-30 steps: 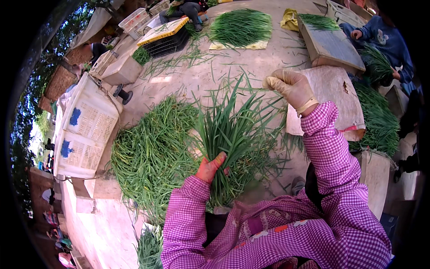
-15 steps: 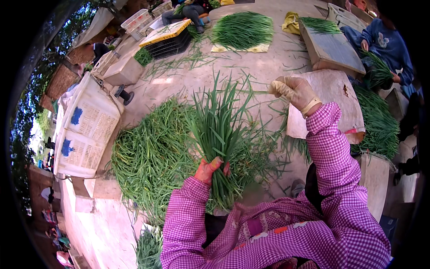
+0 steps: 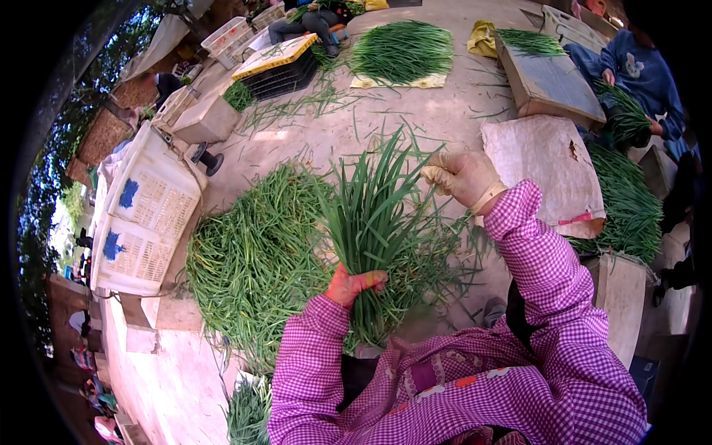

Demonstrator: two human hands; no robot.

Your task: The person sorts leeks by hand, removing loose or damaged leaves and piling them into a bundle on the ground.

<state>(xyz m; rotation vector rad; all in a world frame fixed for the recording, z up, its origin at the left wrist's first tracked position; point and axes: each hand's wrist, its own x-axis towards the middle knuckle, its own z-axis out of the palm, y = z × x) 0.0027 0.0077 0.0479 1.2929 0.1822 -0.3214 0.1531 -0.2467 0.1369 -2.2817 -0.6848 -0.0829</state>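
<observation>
My left hand [image 3: 354, 286], stained orange, is wrapped round the lower part of a bunch of garlic chives [image 3: 371, 215], thumb across the front. The green leaves fan upward and away from me. At the bunch's upper right edge my right hand [image 3: 466, 178], in a pale thin glove, is closed in a pinch beside the leaf tips. What lies between its fingertips is too small to make out. Beneath and left of the bunch spreads a large heap of loose chives [image 3: 252, 259], tangled with yellowish blades.
A pale sack [image 3: 541, 167] partly covers more chives [image 3: 627, 200] on the right. White crates [image 3: 148, 215] stand at left. Farther off are a chive pile on a mat [image 3: 400, 52], a black crate [image 3: 285, 78] and a wooden board [image 3: 552, 81]. A co-worker in blue [image 3: 653, 74] holds chives.
My right hand has come down and left, closer to the bunch's leaf tips. The bunch has tilted slightly right, and my left thumb now lies extended across it.
</observation>
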